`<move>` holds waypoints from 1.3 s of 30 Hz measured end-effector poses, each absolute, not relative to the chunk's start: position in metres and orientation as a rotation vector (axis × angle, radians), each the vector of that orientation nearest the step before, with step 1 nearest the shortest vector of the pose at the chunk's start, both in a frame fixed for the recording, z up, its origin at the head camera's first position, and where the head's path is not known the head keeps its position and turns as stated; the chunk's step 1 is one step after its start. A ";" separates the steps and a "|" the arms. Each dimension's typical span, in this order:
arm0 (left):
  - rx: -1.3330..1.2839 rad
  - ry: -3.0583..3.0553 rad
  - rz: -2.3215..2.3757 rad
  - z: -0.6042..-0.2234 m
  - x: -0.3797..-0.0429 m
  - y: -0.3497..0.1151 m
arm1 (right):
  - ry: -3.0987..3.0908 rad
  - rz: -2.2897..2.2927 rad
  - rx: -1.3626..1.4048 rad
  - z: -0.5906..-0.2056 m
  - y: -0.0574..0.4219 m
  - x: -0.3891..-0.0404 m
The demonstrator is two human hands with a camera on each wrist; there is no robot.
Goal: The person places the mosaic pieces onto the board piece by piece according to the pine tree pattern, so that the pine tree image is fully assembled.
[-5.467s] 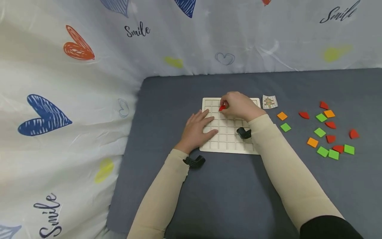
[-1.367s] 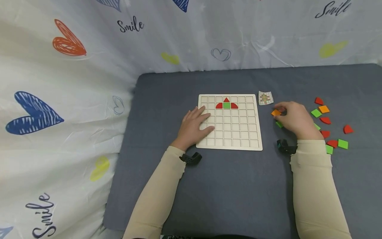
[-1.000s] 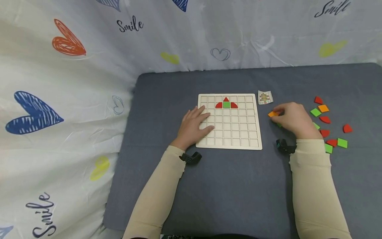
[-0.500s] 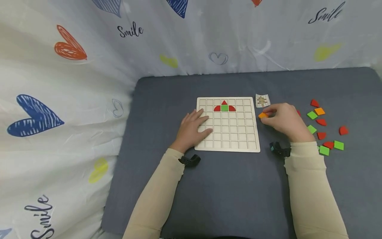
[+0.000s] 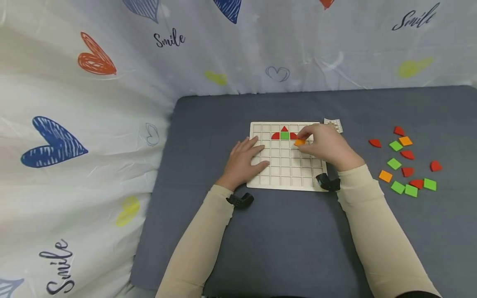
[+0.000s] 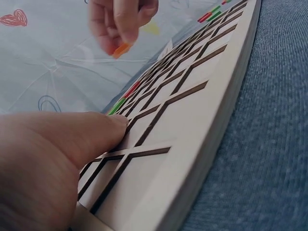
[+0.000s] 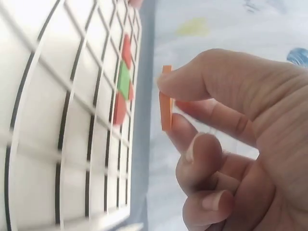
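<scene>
My right hand (image 5: 328, 145) pinches an orange square tile (image 5: 299, 142) between thumb and fingertips, raised over the right half of a pale wooden grid board (image 5: 287, 178). The right wrist view shows the orange tile (image 7: 165, 101) edge-on, apart from the grid. Fingers spread, my left hand (image 5: 244, 162) rests on the board's left edge; its thumb (image 6: 101, 132) lies across the grid in the left wrist view. Near the board's far edge sit a red triangle (image 5: 285, 129), a green square (image 5: 285, 135) below it, and red quarter-round pieces (image 5: 275, 136) on either side.
Loose red, green and orange tiles (image 5: 394, 164) lie scattered on the grey table (image 5: 268, 240) to the right. A small printed pattern card (image 5: 336, 125) lies beyond the board's right corner, partly behind my right hand. A white printed curtain (image 5: 238, 54) borders the table's far and left sides.
Red and green pieces now form a small group on the board. My right hand has picked up the orange tile from the right and carried it left over the grid. The left hand stays put.
</scene>
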State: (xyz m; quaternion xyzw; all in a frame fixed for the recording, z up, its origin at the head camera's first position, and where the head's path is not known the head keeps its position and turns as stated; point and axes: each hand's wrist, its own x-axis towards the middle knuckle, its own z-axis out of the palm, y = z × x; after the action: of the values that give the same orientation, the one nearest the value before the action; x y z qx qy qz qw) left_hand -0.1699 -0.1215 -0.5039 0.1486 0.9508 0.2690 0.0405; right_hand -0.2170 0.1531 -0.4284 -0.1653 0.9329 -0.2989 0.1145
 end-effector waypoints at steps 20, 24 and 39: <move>0.489 2.886 0.831 -0.510 -0.171 -0.111 | 2.762 -0.816 -0.598 -0.457 0.136 -0.225; 0.482 2.904 0.834 -0.507 -0.171 -0.112 | 2.785 -0.788 -0.653 -0.457 0.132 -0.225; 0.444 2.925 0.798 -0.503 -0.172 -0.120 | 2.779 -0.771 -0.732 -0.460 0.118 -0.224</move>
State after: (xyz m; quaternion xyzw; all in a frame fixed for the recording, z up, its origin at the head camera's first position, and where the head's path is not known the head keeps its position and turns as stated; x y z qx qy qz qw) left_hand -0.1717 -0.1202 -0.5033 0.1448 0.9538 0.2603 0.0388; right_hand -0.2241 0.1184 -0.4600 -0.2451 0.9308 -0.2581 0.0830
